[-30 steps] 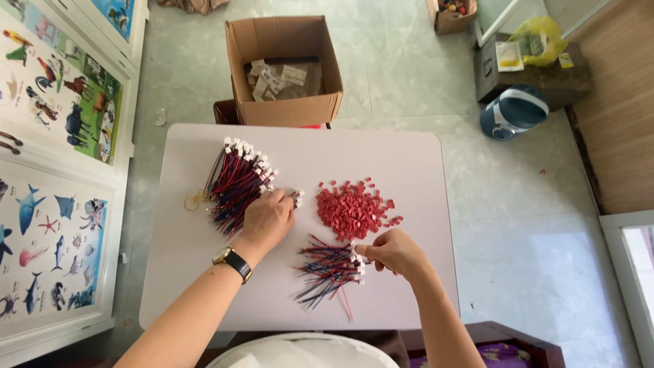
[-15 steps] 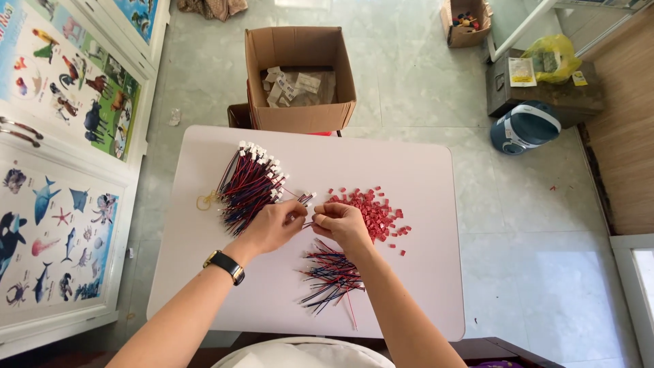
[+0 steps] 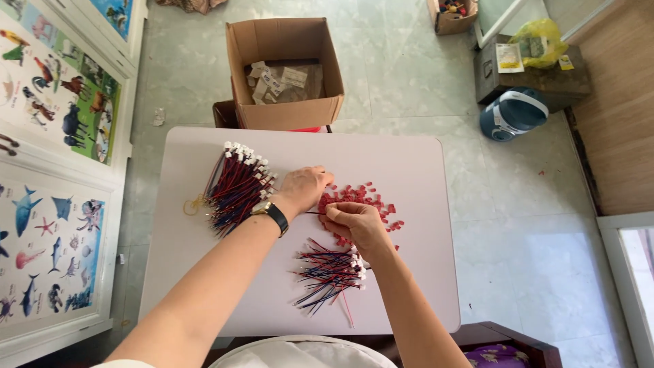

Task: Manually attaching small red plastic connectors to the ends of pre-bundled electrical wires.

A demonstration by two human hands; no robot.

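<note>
My left hand [image 3: 306, 187], with a black watch on its wrist, and my right hand [image 3: 353, 222] meet over the middle of the white table [image 3: 422, 286]. Both pinch a thin wire piece between their fingertips, right at the edge of a pile of small red plastic connectors [image 3: 368, 201]. A bundle of red and black wires with white plugs [image 3: 235, 185] lies to the left of my left hand. A looser heap of the same wires [image 3: 327, 274] lies below my right hand.
An open cardboard box [image 3: 283, 71] with paper packets stands on the floor beyond the table. A blue-grey cooker [image 3: 512, 113] and a wooden crate sit at the right. Animal posters [image 3: 48, 163] line the left side. A yellow rubber band lies by the wire bundle.
My right hand left the lower wire heap and rose to meet my left hand at the red pile. The camera view has shifted slightly.
</note>
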